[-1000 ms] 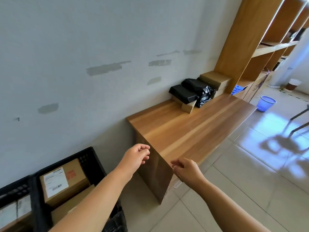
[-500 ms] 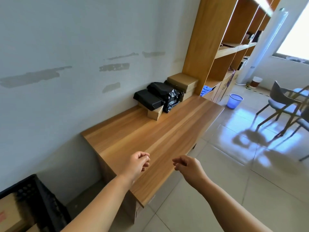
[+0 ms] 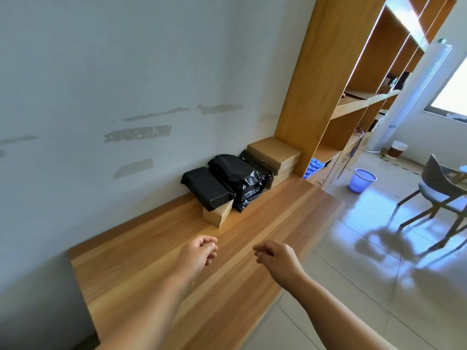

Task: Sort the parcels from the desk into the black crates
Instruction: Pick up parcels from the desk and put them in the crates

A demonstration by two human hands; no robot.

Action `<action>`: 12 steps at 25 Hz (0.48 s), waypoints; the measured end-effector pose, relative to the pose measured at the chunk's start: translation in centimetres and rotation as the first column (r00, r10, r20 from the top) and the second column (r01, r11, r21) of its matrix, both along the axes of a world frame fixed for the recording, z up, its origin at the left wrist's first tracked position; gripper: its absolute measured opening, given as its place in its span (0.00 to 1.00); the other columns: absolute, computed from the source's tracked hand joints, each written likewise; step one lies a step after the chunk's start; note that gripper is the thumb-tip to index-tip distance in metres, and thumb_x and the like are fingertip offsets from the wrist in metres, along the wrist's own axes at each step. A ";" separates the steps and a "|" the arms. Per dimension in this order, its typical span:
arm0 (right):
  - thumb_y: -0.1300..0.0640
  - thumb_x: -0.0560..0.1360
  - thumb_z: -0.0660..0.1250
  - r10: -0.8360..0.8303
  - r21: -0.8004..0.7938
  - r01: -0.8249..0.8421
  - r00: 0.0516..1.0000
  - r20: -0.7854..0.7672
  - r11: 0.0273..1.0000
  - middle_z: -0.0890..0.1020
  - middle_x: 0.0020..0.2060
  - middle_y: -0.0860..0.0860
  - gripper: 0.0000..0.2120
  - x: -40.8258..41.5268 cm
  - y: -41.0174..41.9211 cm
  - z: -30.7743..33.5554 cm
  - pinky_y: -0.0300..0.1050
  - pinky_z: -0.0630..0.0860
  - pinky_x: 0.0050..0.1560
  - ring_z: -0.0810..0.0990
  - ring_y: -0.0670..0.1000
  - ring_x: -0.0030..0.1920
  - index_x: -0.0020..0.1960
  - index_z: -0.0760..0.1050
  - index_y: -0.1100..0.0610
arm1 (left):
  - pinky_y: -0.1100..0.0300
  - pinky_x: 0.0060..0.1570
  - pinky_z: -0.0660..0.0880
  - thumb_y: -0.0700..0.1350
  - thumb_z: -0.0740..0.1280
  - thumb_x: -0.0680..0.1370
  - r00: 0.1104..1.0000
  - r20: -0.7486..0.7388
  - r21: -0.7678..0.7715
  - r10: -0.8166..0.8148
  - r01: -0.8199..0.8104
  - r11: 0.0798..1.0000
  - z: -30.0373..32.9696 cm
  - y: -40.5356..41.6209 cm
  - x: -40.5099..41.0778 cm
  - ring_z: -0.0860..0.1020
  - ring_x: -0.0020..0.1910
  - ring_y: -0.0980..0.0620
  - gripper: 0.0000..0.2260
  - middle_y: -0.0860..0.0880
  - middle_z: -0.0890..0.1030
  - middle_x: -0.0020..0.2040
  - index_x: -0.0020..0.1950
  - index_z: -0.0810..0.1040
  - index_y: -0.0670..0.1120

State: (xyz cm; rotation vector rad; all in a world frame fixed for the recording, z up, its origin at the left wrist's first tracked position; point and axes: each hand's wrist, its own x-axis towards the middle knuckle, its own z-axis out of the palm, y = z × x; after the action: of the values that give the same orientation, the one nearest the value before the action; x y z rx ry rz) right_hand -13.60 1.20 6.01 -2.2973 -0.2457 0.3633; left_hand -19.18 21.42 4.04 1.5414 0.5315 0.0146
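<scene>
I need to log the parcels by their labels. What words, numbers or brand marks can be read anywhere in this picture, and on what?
None can be read.
Black wrapped parcel: no label in view.
Crumpled black bag parcel: only glare on the plastic.
Top cardboard box: plain side showing.
Blue bin: no mark.

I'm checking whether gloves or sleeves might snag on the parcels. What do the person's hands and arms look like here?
Both are bare. The left hand and right hand wear no gloves, rings, watches or bands that show. Both forearms are uncovered as far as the picture's bottom edge, with no sleeve in view.
</scene>
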 end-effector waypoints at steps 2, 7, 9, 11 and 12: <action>0.59 0.76 0.63 0.048 -0.001 -0.048 0.999 -0.012 0.999 0.82 0.44 0.44 0.10 3.0 0.7 -0.6 0.42 0.80 0.44 0.82 0.51 0.45 0.52 0.78 0.46 | 0.60 0.42 0.75 0.37 0.61 0.79 0.999 -0.008 0.017 0.045 -0.045 0.999 -0.4 0.7 1.8 0.78 0.41 0.53 0.08 0.46 0.81 0.45 0.50 0.78 0.45; 0.57 0.77 0.62 0.233 -0.016 -0.234 0.972 -0.040 0.972 0.81 0.48 0.43 0.11 11.6 3.5 -2.5 0.32 0.75 0.41 0.79 0.42 0.47 0.56 0.78 0.47 | 0.60 0.41 0.75 0.37 0.61 0.79 0.978 -0.042 0.081 0.204 -0.200 0.976 -1.8 1.8 6.5 0.78 0.42 0.52 0.07 0.45 0.81 0.45 0.50 0.78 0.44; 0.57 0.77 0.62 0.282 -0.019 -0.283 0.958 -0.058 0.959 0.81 0.48 0.43 0.12 15.2 4.5 -3.4 0.35 0.77 0.45 0.79 0.42 0.48 0.56 0.79 0.48 | 0.62 0.40 0.75 0.38 0.61 0.79 0.968 -0.056 0.131 0.245 -0.236 0.963 -2.6 1.9 8.4 0.79 0.43 0.52 0.06 0.46 0.82 0.46 0.51 0.78 0.45; 0.57 0.77 0.61 0.347 -0.020 -0.349 0.935 -0.073 0.937 0.81 0.50 0.43 0.13 19.7 5.2 -4.4 0.34 0.76 0.46 0.78 0.41 0.49 0.58 0.78 0.48 | 0.63 0.40 0.75 0.40 0.63 0.79 0.950 -0.088 0.181 0.299 -0.280 0.943 -3.9 1.6 11.2 0.80 0.44 0.52 0.06 0.46 0.82 0.46 0.51 0.78 0.47; 0.57 0.77 0.61 0.381 -0.021 -0.384 0.921 -0.076 0.923 0.81 0.52 0.43 0.13 21.9 5.4 -4.7 0.33 0.74 0.45 0.78 0.41 0.50 0.59 0.78 0.49 | 0.63 0.39 0.75 0.40 0.63 0.79 0.938 -0.110 0.196 0.330 -0.305 0.932 -4.3 1.3 12.8 0.80 0.45 0.53 0.06 0.47 0.82 0.46 0.52 0.78 0.47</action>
State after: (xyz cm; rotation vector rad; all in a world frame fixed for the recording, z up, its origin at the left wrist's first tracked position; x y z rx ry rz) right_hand 8.29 6.65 1.28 -2.2592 -0.6626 0.6495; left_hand -6.40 22.69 -0.31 1.6202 0.9109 0.2090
